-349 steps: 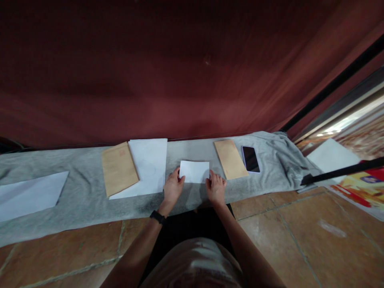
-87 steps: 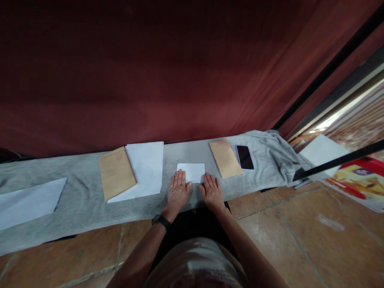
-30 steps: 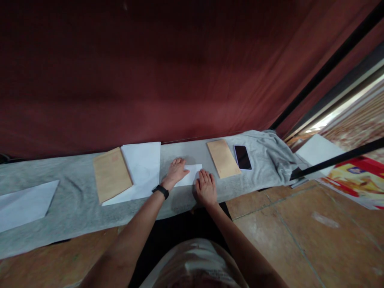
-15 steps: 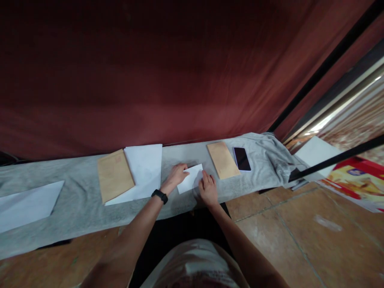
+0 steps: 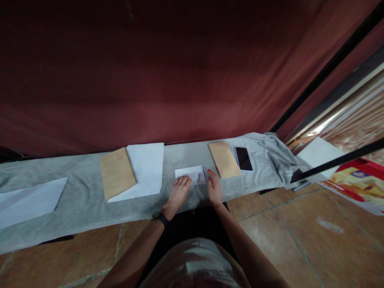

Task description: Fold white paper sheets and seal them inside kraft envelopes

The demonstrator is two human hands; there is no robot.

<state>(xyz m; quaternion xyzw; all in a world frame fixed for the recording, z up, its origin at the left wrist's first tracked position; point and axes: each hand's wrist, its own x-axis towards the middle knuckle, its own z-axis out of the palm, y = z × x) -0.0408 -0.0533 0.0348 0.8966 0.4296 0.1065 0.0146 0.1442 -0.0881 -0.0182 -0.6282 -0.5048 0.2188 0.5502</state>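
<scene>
A small folded sheet of white paper [image 5: 195, 173] lies on the grey cloth in front of me, its long side running left to right. My left hand [image 5: 179, 191] rests on its lower left part, fingers laid flat and hiding that corner. Just past the paper's right end is my right hand [image 5: 214, 189], with thumb and fingers apart and nothing in it; whether it touches the edge I cannot tell. A brown envelope [image 5: 225, 159] lies a little beyond the right hand, and beside that a dark-screened phone [image 5: 243, 159].
Grey cloth [image 5: 84, 204] covers the narrow table. To the left, another brown envelope [image 5: 117, 173] overlaps a stack of white paper [image 5: 148, 168]; more white paper [image 5: 30, 201] lies farther left. A red curtain [image 5: 144, 80] hangs behind. At right stands a red printed box [image 5: 360, 180].
The folded paper has turned from a slant to nearly level. My left hand has shifted toward me, its fingers flattening on the paper. My right hand has drawn away to the right.
</scene>
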